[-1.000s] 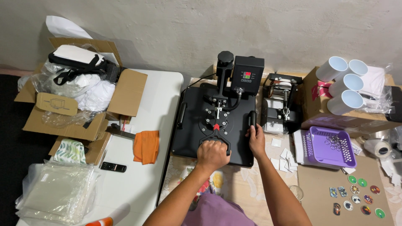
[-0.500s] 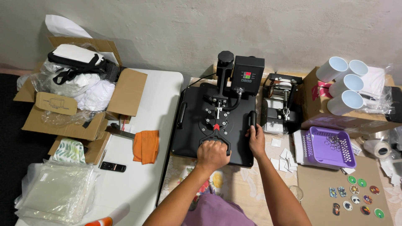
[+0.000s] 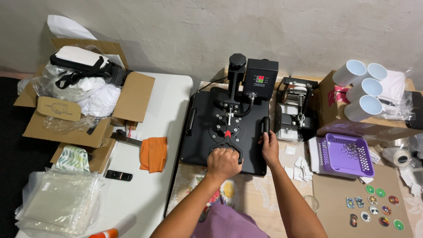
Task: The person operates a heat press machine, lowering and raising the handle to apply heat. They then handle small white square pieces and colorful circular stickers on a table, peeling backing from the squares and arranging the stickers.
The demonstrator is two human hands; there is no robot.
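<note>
Left hand (image 3: 224, 162): fingers curled tight around the front handle (image 3: 226, 149) of the heat press (image 3: 227, 130), fist closed on it. Right hand (image 3: 269, 147): fingers narrow, laid flat against the press's right edge just below the side grip (image 3: 265, 124); touching, not wrapped around anything.

Change over the last second: essentially none. Both hands sit in the same spots on the press, the top plate is down flat as before, handle low at the front edge. Reads as a held clamp, not a motion in progress.

Relative to the press:
- directly behind it: control box (image 3: 262, 80) with lit display
- just right: mug press (image 3: 294, 110), then a purple basket (image 3: 346, 154) and white mugs (image 3: 361, 86) on a carton
- front right: round printed badges (image 3: 374, 207) on cardboard
- left, on the white table (image 3: 163, 110): folded orange cloth (image 3: 154, 153), black remote (image 3: 119, 176), open cardboard box (image 3: 83, 110) of bagged items
</note>
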